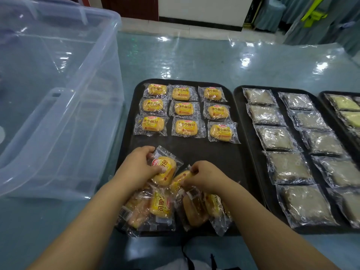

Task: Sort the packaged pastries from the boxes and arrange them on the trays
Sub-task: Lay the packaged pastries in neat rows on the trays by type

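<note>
Your left hand has its fingers curled around a small bun packet, thumb pressed onto the printed face. Your right hand pinches a second packet at its crinkled edge. Both packets hover just above the near end of the black tray, over a loose heap of packets. At least 4 lie in that heap, overlapping, some face down with barcodes showing; you cannot get an exact count.

Each packet is a soft, rounded golden bun sealed in shiny clear film with a yellow label and crimped ends. On the far half of the same tray, 9 packets lie flat, face up, in 3 rows of 3, close together but not stacked. The tray is a matte black rectangle with rounded corners and a low rim.

To the right, just beside it, a second black tray holds flat, square, grey-brown pastries in glossy wrappers: 10 in view, in 2 columns of 5. Beyond that, a third tray is cut off by the picture edge and holds pale green squares in film; their number cannot be told.

To your left stands a big clear plastic bin with smooth see-through walls. Everything rests on a table covered in wrinkled, glossy clear sheeting over teal.
</note>
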Motion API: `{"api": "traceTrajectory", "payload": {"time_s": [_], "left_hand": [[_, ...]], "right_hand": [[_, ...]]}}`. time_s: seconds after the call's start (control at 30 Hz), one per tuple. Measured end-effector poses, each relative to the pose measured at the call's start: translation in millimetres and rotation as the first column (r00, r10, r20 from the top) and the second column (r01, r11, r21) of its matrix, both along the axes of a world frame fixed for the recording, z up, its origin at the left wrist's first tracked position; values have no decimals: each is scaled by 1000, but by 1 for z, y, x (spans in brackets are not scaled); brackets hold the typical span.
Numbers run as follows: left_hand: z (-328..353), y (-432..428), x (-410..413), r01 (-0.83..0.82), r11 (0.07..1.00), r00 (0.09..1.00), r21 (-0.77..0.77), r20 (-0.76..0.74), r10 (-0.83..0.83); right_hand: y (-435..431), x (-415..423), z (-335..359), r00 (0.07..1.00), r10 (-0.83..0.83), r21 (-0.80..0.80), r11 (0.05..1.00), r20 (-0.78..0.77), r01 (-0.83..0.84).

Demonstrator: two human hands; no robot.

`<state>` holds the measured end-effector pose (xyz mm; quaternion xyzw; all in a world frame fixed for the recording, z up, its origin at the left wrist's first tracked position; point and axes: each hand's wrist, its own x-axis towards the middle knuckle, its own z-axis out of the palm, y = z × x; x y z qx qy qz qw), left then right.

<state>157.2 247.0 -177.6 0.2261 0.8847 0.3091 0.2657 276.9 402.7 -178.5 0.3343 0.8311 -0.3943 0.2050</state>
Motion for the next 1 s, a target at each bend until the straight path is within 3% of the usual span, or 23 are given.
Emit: {"api": "traceTrajectory", "payload": {"time_s": [0.2, 0.37, 0.5, 0.7, 0.93, 1.0], "left_hand": [[7, 6, -7, 9, 986, 1000, 168, 7, -10], [8, 9, -11, -67, 961, 996, 270, 82, 46], [6, 9, -10, -70, 958, 992, 280, 124, 36], [7, 26, 2, -63, 943, 986, 328, 167, 8], [3, 63, 7, 34, 955, 984, 294, 155, -83], [0, 73, 8, 43, 956, 986, 290, 145, -88]], "right_hand": [[10, 7, 2, 954, -262, -100, 963, -145, 250], [20, 12, 1, 807, -531, -222, 846, -259, 485], [27, 17, 5, 684, -646, -257, 763, -340, 593], [44, 34, 1, 574, -729, -279, 679, -374, 680], [69, 64, 7, 567, -740, -271, 665, -361, 695], [80, 68, 10, 607, -679, -211, 720, -413, 661]]}}
